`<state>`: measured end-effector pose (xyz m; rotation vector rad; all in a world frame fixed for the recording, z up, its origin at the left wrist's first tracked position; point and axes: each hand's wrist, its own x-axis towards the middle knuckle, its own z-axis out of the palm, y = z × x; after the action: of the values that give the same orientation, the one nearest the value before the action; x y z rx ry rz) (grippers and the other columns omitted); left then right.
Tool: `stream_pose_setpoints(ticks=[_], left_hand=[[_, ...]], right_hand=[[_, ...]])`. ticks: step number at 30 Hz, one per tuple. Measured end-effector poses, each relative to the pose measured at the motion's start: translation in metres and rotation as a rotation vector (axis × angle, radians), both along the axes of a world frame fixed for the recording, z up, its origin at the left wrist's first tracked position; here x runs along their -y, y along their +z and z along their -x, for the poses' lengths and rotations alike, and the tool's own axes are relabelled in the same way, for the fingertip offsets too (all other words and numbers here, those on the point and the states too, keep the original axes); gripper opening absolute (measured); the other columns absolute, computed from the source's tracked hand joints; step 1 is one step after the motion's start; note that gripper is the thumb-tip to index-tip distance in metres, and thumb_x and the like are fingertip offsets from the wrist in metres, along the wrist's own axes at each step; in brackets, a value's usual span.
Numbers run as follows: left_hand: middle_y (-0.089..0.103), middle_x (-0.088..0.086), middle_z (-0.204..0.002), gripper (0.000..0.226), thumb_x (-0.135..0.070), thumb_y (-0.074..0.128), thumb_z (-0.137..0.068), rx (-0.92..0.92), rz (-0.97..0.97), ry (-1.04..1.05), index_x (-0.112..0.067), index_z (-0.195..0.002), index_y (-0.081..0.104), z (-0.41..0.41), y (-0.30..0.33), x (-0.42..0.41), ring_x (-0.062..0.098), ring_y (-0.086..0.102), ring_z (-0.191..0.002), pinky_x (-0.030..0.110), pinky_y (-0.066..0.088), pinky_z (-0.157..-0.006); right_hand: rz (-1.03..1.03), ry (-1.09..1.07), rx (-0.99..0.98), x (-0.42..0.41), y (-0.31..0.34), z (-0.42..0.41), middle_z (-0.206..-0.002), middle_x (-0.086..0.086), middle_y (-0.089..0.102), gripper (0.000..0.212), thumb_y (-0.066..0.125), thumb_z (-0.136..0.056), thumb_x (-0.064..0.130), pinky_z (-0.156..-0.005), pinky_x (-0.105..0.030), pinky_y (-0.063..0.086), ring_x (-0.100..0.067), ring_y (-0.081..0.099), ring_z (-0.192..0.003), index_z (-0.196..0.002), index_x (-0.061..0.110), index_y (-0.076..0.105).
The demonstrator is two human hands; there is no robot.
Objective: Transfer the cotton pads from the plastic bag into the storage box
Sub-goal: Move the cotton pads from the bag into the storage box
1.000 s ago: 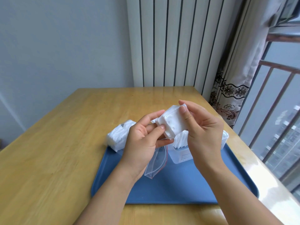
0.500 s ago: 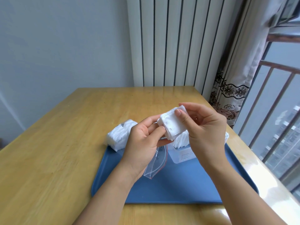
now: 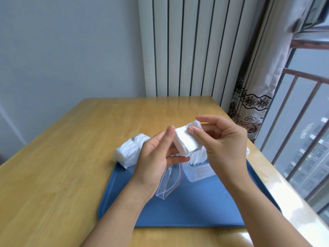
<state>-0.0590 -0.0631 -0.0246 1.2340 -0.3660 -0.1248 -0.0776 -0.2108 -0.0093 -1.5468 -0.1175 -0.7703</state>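
My right hand (image 3: 224, 147) pinches a small stack of white square cotton pads (image 3: 187, 141) between thumb and fingers, just above the storage box. My left hand (image 3: 154, 157) is beside the stack, its blurred thumb next to the stack's left edge and its fingers under it. An empty clear plastic bag (image 3: 169, 182) with a red zip line hangs from under my left hand; the grip itself is hidden. The clear storage box (image 3: 199, 173) stands on the tray with several pads upright in it, partly hidden by my hands.
A blue tray (image 3: 195, 211) lies on the wooden table (image 3: 71, 157). A second white pack of cotton pads (image 3: 130, 152) sits at the tray's far left corner. A radiator, a curtain and a window railing are behind and to the right.
My right hand has shifted the stack slightly up and to the right. My left thumb has come off the stack's front face.
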Motion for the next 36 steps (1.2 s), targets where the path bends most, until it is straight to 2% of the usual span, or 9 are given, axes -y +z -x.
stream_pose_setpoints(ticks=[3, 5, 8, 11, 15, 19, 22, 29, 36], left_hand=[[0.075, 0.013, -0.109, 0.026, -0.013, 0.066, -0.096, 0.072, -0.107, 0.066, -0.013, -0.121, 0.068, 0.001, -0.005, 0.004, 0.016, 0.073, -0.092, 0.028, 0.059, -0.073], [0.073, 0.013, -0.113, 0.033, 0.001, 0.057, -0.098, 0.070, -0.128, 0.090, -0.013, -0.127, 0.064, 0.000, -0.007, 0.006, 0.014, 0.072, -0.093, 0.026, 0.058, -0.072], [0.073, 0.009, -0.115, 0.039, 0.002, 0.046, -0.102, 0.116, -0.167, 0.025, -0.019, -0.134, 0.055, 0.003, -0.007, 0.006, 0.018, 0.071, -0.101, 0.028, 0.058, -0.077], [0.073, -0.004, -0.105, 0.046, -0.008, 0.042, -0.106, 0.116, -0.170, -0.094, -0.038, -0.140, 0.037, 0.009, -0.006, 0.006, 0.007, 0.069, -0.098, 0.023, 0.055, -0.083], [0.067, -0.001, -0.130, 0.053, -0.015, 0.044, -0.106, 0.131, -0.134, -0.041, -0.056, -0.135, 0.026, 0.009, -0.008, 0.010, 0.018, 0.065, -0.121, 0.040, 0.049, -0.107], [0.056, 0.009, -0.140, 0.057, -0.009, 0.044, -0.105, 0.195, -0.096, 0.025, -0.044, -0.145, 0.021, 0.007, -0.009, 0.010, 0.019, 0.067, -0.118, 0.038, 0.053, -0.102], [0.055, 0.000, -0.133, 0.065, -0.020, 0.058, -0.094, 0.248, -0.148, 0.011, -0.043, -0.144, 0.025, 0.007, -0.014, 0.011, 0.016, 0.064, -0.117, 0.034, 0.052, -0.102], [0.060, -0.018, -0.122, 0.043, -0.028, 0.072, -0.087, 0.816, -0.740, 0.208, -0.026, -0.128, 0.060, 0.007, -0.022, 0.010, -0.003, 0.051, -0.120, 0.011, 0.036, -0.101], [0.062, -0.017, -0.122, 0.045, -0.043, 0.064, -0.091, 0.866, -1.060, 0.085, -0.031, -0.134, 0.058, 0.003, -0.033, 0.009, 0.002, 0.051, -0.118, 0.022, 0.037, -0.106]], right_hand=[[0.080, -0.048, -0.010, -0.006, -0.006, -0.001, -0.086, 0.007, 0.078, 0.023, 0.085, -0.081, 0.015, -0.067, -0.026, 0.054, -0.011, 0.071, -0.075, -0.100, 0.023, 0.074], [0.211, -0.119, -0.028, -0.009, -0.009, -0.002, -0.113, 0.016, 0.071, 0.035, 0.077, -0.088, 0.036, -0.077, -0.026, 0.052, -0.009, 0.065, -0.099, -0.120, 0.030, 0.065], [0.267, 0.005, -0.184, -0.011, -0.014, -0.003, -0.145, 0.023, 0.044, 0.074, 0.048, -0.086, 0.072, -0.104, -0.031, 0.046, 0.000, 0.045, -0.131, -0.149, 0.035, 0.037], [0.274, 0.176, -0.264, -0.014, -0.020, -0.003, -0.151, 0.020, 0.037, 0.087, 0.036, -0.083, 0.087, -0.108, -0.050, 0.046, -0.006, 0.043, -0.139, -0.156, 0.042, 0.017], [0.278, 0.240, -0.293, -0.008, -0.010, -0.001, -0.130, 0.019, 0.056, 0.072, 0.048, -0.092, 0.070, -0.086, -0.019, 0.053, 0.006, 0.063, -0.107, -0.152, 0.033, 0.032], [0.235, 0.368, -0.373, 0.018, 0.003, -0.005, -0.087, -0.015, 0.071, 0.029, 0.072, -0.084, 0.037, -0.066, -0.030, 0.049, -0.019, 0.064, -0.077, -0.095, 0.010, 0.074], [0.141, 0.349, -0.415, 0.039, 0.010, -0.004, -0.070, -0.005, 0.065, 0.016, 0.073, -0.081, 0.025, -0.061, -0.028, 0.039, -0.018, 0.053, -0.068, -0.074, 0.011, 0.075], [0.146, -0.105, -0.531, 0.106, 0.016, -0.002, -0.050, 0.004, 0.033, 0.041, 0.078, -0.079, 0.017, -0.052, -0.027, 0.022, -0.009, 0.028, -0.044, -0.085, -0.019, 0.060], [0.473, -0.182, -0.776, 0.096, 0.008, -0.007, -0.037, 0.012, 0.028, 0.039, 0.085, -0.075, 0.027, -0.048, -0.026, 0.022, -0.012, 0.027, -0.045, -0.050, 0.010, 0.060]])
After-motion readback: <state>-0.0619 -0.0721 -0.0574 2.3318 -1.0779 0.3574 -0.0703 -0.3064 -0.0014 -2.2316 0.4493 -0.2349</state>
